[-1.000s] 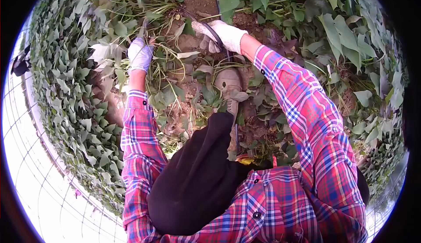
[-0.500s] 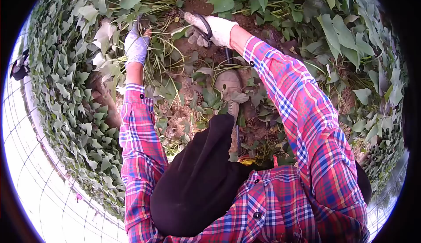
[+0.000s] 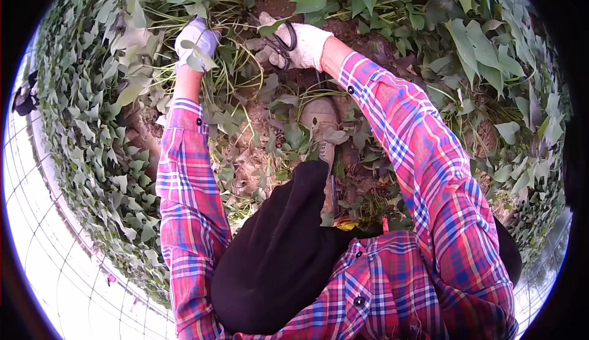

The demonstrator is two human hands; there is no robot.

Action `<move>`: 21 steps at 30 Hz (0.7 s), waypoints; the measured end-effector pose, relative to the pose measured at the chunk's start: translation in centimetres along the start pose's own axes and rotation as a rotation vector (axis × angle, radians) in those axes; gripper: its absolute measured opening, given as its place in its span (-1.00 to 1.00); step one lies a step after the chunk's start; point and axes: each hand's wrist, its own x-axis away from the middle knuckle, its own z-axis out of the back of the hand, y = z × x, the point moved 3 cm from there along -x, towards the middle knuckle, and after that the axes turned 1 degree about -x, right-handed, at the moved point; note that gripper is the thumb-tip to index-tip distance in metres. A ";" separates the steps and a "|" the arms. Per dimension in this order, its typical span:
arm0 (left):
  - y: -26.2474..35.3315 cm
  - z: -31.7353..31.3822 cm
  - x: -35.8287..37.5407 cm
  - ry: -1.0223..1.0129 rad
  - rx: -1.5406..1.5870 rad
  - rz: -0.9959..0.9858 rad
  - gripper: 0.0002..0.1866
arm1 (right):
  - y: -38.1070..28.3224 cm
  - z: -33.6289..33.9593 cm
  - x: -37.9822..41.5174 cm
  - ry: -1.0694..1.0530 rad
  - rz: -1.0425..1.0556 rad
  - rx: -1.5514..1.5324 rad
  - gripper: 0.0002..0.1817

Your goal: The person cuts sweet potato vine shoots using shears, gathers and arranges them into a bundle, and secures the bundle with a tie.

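Note:
My left hand (image 3: 197,42), in a pale glove, is closed among the long green stems of leafy vines (image 3: 236,73) at the upper left. Its fingertips are turned away from view, and a leaf covers part of the wrist. In a white glove, my right hand (image 3: 307,44) grips scissors with black loop handles (image 3: 292,35). The loops pass around its fingers, and the blade end points left toward the stems, partly hidden by a leaf. A small gap of vines and soil separates the two hands.
Dense leafy vines (image 3: 92,125) spread along the left, and more foliage (image 3: 485,45) grows at right. Brown soil (image 3: 251,177) shows between the plants. My shoe (image 3: 319,116) stands below the right hand. A wire fence (image 3: 46,248) borders the far left.
My left hand has moved up in the view and turned, its fingers now more curled. Leaves around it have shifted. The right hand stays nearly in place with the scissors.

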 end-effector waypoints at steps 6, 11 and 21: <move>-0.1 -1.5 1.4 -0.092 -0.062 0.235 -0.52 | -0.3 0.7 -1.0 0.008 -0.041 0.010 -0.58; 0.5 -1.1 2.1 -0.056 0.004 0.143 -0.56 | -1.0 0.2 0.5 0.031 -0.021 0.152 -0.34; 0.2 -1.9 4.1 -0.033 0.059 0.211 -0.45 | -2.4 0.4 -0.1 0.002 -1.132 -0.637 -0.35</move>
